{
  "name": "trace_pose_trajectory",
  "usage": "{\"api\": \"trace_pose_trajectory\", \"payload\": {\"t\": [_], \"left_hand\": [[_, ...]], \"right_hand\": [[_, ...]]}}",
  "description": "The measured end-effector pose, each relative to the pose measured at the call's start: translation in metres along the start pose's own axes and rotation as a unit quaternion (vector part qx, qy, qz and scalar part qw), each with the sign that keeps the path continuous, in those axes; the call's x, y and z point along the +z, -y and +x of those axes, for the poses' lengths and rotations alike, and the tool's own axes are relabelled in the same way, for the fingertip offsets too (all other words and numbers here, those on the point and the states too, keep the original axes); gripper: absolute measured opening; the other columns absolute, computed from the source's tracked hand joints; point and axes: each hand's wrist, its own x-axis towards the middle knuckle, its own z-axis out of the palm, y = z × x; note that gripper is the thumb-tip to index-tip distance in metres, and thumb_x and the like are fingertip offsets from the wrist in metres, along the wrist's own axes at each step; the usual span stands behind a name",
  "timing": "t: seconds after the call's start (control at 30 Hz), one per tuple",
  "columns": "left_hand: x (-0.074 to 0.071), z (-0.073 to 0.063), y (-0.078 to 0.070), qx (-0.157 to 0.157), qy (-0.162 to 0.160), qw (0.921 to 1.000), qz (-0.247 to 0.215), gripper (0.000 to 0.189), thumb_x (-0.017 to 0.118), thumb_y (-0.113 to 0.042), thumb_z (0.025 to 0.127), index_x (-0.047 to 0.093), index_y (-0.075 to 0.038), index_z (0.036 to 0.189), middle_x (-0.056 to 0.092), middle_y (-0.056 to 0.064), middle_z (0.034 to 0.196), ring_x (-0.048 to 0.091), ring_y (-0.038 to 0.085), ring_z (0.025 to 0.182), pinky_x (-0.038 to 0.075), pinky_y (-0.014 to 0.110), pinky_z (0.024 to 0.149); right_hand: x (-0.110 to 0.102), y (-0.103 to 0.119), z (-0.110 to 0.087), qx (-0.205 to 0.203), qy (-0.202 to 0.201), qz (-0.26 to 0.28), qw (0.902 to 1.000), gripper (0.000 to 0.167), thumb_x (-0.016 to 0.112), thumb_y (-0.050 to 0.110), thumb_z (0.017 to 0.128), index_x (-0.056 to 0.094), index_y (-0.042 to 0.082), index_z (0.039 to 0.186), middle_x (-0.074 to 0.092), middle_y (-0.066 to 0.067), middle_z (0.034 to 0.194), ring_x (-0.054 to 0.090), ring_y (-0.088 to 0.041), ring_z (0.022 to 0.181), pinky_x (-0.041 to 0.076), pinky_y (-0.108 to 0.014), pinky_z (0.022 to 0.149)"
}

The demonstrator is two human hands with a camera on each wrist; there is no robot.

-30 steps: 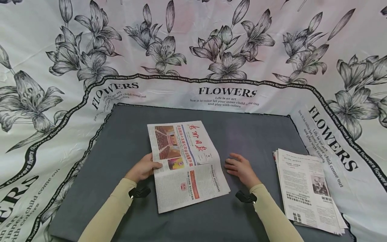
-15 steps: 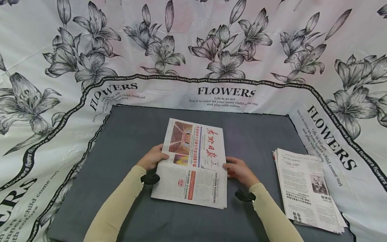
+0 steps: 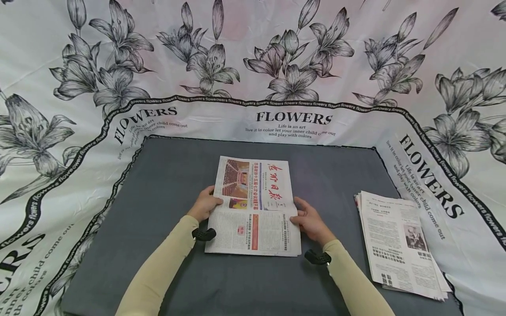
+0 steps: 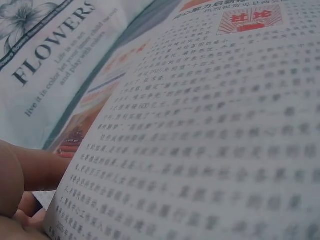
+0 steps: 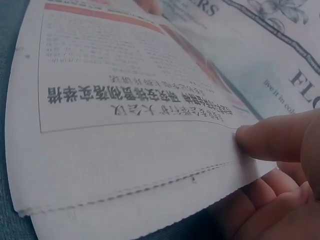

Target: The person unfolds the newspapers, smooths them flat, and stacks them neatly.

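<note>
A folded newspaper [image 3: 272,230] with red headline characters and a colour photo is held up over the middle of the grey table. My left hand [image 3: 205,204] grips its left edge, thumb on top and fingers beneath. On the opposite edge, my right hand [image 3: 311,220] pinches the paper between thumb and fingers. The right wrist view shows that thumb [image 5: 272,137] pressing the page near its saw-toothed edge, the other fingers curled underneath. In the left wrist view the printed page [image 4: 200,140] covers much of the left fingers.
A stack of newspapers [image 3: 395,245] lies at the right side of the grey table [image 3: 166,175]. Cloth printed with flowers [image 3: 292,83] hangs behind the table and along its sides. A dark wrist camera [image 3: 204,234] is strapped to each wrist.
The newspaper has turned from slanting to nearly straight and shifted right. My right hand, apart from it a second ago, has taken hold of its right edge. My left hand moved right with it.
</note>
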Motion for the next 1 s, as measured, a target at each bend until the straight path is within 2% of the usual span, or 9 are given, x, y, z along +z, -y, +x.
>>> {"api": "trace_pose_trajectory", "payload": {"t": [0.2, 0.3, 0.43, 0.53, 0.67, 0.73, 0.83, 0.93, 1.0], "left_hand": [[0.003, -0.003, 0.004, 0.005, -0.027, 0.9996, 0.01, 0.071, 0.059, 0.004, 0.096, 0.029, -0.005, 0.16, 0.052, 0.027, 0.148, 0.062, 0.041, 0.125, 0.053, 0.048, 0.1], [0.004, -0.003, 0.009, 0.015, -0.038, 0.999, 0.02, 0.072, 0.06, 0.004, 0.096, 0.028, -0.005, 0.16, 0.051, 0.028, 0.148, 0.062, 0.042, 0.125, 0.054, 0.05, 0.099], [0.004, -0.001, 0.014, 0.025, -0.053, 0.998, 0.023, 0.073, 0.061, 0.003, 0.095, 0.028, -0.007, 0.16, 0.051, 0.028, 0.149, 0.06, 0.044, 0.127, 0.051, 0.056, 0.104], [0.004, -0.001, 0.015, 0.03, -0.059, 0.9974, 0.028, 0.074, 0.062, 0.001, 0.096, 0.027, -0.009, 0.161, 0.052, 0.028, 0.148, 0.062, 0.044, 0.125, 0.051, 0.056, 0.102], [0.005, -0.003, 0.012, 0.05, -0.079, 0.9937, 0.062, 0.074, 0.062, -0.003, 0.096, 0.027, -0.01, 0.161, 0.054, 0.03, 0.144, 0.062, 0.044, 0.122, 0.052, 0.056, 0.099], [0.006, -0.006, 0.008, 0.074, -0.102, 0.9869, 0.1, 0.07, 0.062, -0.007, 0.096, 0.031, -0.009, 0.159, 0.053, 0.029, 0.144, 0.059, 0.045, 0.126, 0.05, 0.057, 0.101], [0.012, -0.013, -0.001, 0.127, -0.138, 0.9689, 0.162, 0.062, 0.063, -0.011, 0.095, 0.042, -0.004, 0.153, 0.048, 0.027, 0.148, 0.049, 0.046, 0.136, 0.044, 0.06, 0.109], [0.023, -0.021, -0.01, 0.175, -0.146, 0.9465, 0.228, 0.058, 0.066, -0.016, 0.095, 0.048, -0.002, 0.148, 0.042, 0.026, 0.152, 0.04, 0.047, 0.143, 0.037, 0.061, 0.116], [0.034, -0.027, -0.015, 0.217, -0.139, 0.9269, 0.273, 0.056, 0.067, -0.014, 0.092, 0.053, 0.0, 0.144, 0.043, 0.027, 0.152, 0.039, 0.047, 0.143, 0.036, 0.062, 0.116]], "right_hand": [[0.003, -0.004, -0.002, 0.011, -0.023, -0.009, 0.9996, 0.084, 0.057, -0.009, 0.094, 0.013, 0.006, 0.164, 0.074, -0.017, 0.116, 0.072, -0.012, 0.08, 0.058, -0.032, 0.065], [0.005, -0.004, -0.002, 0.01, -0.027, -0.019, 0.9994, 0.083, 0.057, -0.009, 0.094, 0.014, 0.005, 0.164, 0.072, -0.022, 0.119, 0.071, -0.012, 0.081, 0.058, -0.032, 0.065], [0.006, -0.004, -0.002, 0.009, -0.034, -0.025, 0.9991, 0.081, 0.057, -0.009, 0.095, 0.017, 0.006, 0.164, 0.074, -0.02, 0.115, 0.072, -0.014, 0.082, 0.059, -0.032, 0.066], [0.006, -0.004, -0.001, 0.018, -0.048, -0.019, 0.9985, 0.08, 0.058, -0.009, 0.095, 0.021, 0.01, 0.163, 0.075, -0.017, 0.112, 0.073, -0.015, 0.083, 0.059, -0.033, 0.067], [0.007, -0.005, 0.0, 0.027, -0.056, -0.017, 0.9979, 0.08, 0.059, -0.01, 0.094, 0.023, 0.011, 0.163, 0.074, -0.018, 0.113, 0.074, -0.017, 0.084, 0.06, -0.036, 0.068], [0.007, -0.005, 0.0, 0.029, -0.057, -0.022, 0.9977, 0.079, 0.059, -0.01, 0.094, 0.024, 0.011, 0.162, 0.074, -0.018, 0.113, 0.073, -0.017, 0.083, 0.06, -0.035, 0.067], [0.007, -0.005, 0.0, 0.032, -0.065, -0.021, 0.9972, 0.079, 0.059, -0.01, 0.094, 0.026, 0.013, 0.162, 0.075, -0.015, 0.109, 0.073, -0.017, 0.081, 0.059, -0.034, 0.066], [0.006, -0.005, 0.001, 0.025, -0.065, -0.021, 0.9974, 0.08, 0.059, -0.01, 0.094, 0.024, 0.011, 0.162, 0.076, -0.013, 0.105, 0.073, -0.016, 0.08, 0.059, -0.033, 0.066], [0.006, -0.005, 0.002, 0.026, -0.066, -0.016, 0.9974, 0.081, 0.06, -0.011, 0.093, 0.023, 0.011, 0.162, 0.076, -0.011, 0.103, 0.073, -0.015, 0.08, 0.059, -0.033, 0.066]]}}
